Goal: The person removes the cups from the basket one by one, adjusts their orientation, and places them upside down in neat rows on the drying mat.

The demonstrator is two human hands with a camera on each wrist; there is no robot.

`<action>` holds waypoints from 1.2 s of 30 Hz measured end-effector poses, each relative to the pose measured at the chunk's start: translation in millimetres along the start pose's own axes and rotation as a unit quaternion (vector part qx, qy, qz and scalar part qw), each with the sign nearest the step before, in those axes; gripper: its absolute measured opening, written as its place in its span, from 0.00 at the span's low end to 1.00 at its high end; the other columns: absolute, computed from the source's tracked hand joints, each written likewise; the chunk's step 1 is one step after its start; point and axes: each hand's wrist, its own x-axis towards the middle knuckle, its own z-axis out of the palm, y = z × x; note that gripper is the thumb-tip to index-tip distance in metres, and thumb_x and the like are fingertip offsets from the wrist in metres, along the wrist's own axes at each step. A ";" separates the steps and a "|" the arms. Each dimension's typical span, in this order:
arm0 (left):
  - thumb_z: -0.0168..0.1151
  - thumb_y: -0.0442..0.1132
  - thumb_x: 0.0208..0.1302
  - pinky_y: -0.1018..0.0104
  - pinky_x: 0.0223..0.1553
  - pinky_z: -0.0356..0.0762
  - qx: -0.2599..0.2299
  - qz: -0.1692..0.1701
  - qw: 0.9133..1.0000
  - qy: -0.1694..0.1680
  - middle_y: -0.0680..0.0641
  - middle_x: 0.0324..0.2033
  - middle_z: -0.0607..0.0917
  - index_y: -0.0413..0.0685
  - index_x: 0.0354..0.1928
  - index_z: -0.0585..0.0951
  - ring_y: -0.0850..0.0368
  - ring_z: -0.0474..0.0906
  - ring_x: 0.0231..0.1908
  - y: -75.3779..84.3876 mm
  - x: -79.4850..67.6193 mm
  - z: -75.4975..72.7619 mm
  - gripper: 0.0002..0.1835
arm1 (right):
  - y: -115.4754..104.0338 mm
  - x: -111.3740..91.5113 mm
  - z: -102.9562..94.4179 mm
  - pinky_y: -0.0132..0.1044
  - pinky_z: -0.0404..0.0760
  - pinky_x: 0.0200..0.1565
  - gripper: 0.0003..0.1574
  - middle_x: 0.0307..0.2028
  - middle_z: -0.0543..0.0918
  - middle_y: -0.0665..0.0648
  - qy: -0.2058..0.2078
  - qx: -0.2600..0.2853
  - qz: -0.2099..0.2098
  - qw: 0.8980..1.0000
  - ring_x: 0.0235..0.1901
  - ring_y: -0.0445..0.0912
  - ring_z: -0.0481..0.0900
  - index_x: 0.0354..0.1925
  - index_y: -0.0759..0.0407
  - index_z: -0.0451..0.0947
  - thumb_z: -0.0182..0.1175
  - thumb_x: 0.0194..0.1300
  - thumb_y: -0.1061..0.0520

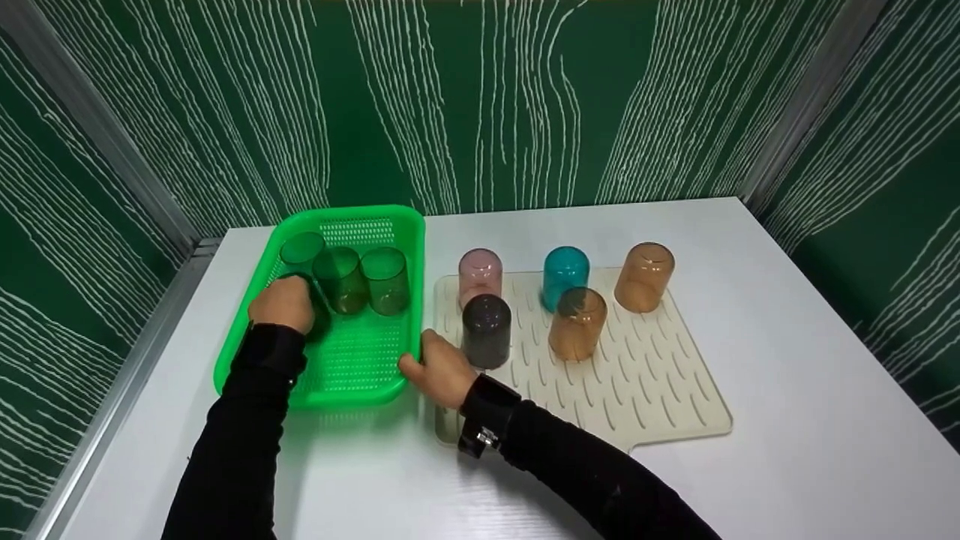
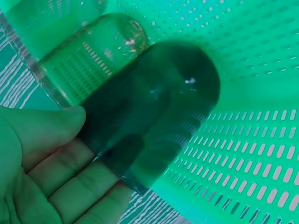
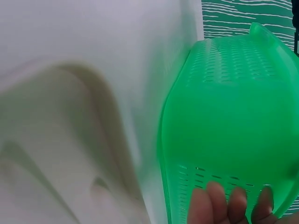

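Dark tumbler [image 2: 163,102] inside a green perforated basket [image 1: 360,395], pinched near its rim by the left hand [image 1: 285,304], thumb opposite fingers, apparently leaving the rounded base free. The right hand [image 1: 444,371], partly curled, grips the basket's side, likely steadying it. The tumbler looks glossy, smoky, see-through.

We've got the right hand [image 3: 237,210] bottom right, 4 fingertips [image 3: 217,198] at the slotted side of the green basket [image 3: 224,121], blurry pale tray [image 3: 51,107] corner left, white table [image 3: 145,93] between, white-lined green wall [image 3: 243,16] top right.
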 end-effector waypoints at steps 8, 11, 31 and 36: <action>0.46 0.27 0.66 0.62 0.17 0.64 -0.016 0.006 0.998 0.054 0.45 0.13 0.70 0.50 0.13 0.61 0.49 0.71 0.18 4.0 -4.5 -5.6 0.23 | 0.7 0.2 -0.5 0.33 0.69 0.32 0.11 0.29 0.67 0.50 0.001 -0.003 -0.015 1.000 0.28 0.44 0.68 0.39 0.60 0.68 0.49 0.66 0.52; 0.46 0.28 0.66 0.61 0.17 0.65 -0.022 0.011 0.997 0.066 0.45 0.13 0.69 0.50 0.13 0.61 0.47 0.73 0.19 7.3 -7.9 -10.3 0.22 | 1.4 0.6 -0.4 0.34 0.68 0.33 0.11 0.28 0.67 0.50 0.003 -0.003 -0.021 1.000 0.28 0.44 0.67 0.38 0.61 0.68 0.49 0.66 0.53; 0.54 0.36 0.71 0.41 0.27 0.78 -0.041 0.132 0.968 0.209 0.30 0.32 0.85 0.31 0.45 0.80 0.34 0.82 0.29 77.3 -61.5 -35.4 0.13 | 1.7 -10.1 -11.5 0.32 0.68 0.30 0.19 0.25 0.73 0.50 0.014 0.010 -0.044 0.999 0.24 0.41 0.69 0.38 0.61 0.76 0.53 0.72 0.46; 0.56 0.38 0.72 0.46 0.32 0.80 -0.103 0.161 0.952 0.240 0.34 0.36 0.87 0.33 0.49 0.81 0.40 0.84 0.32 93.7 -83.2 -41.8 0.14 | -6.2 -20.5 -31.5 0.39 0.79 0.41 0.33 0.39 0.82 0.59 0.032 -0.007 -0.056 0.998 0.35 0.46 0.80 0.62 0.68 0.72 0.50 0.74 0.43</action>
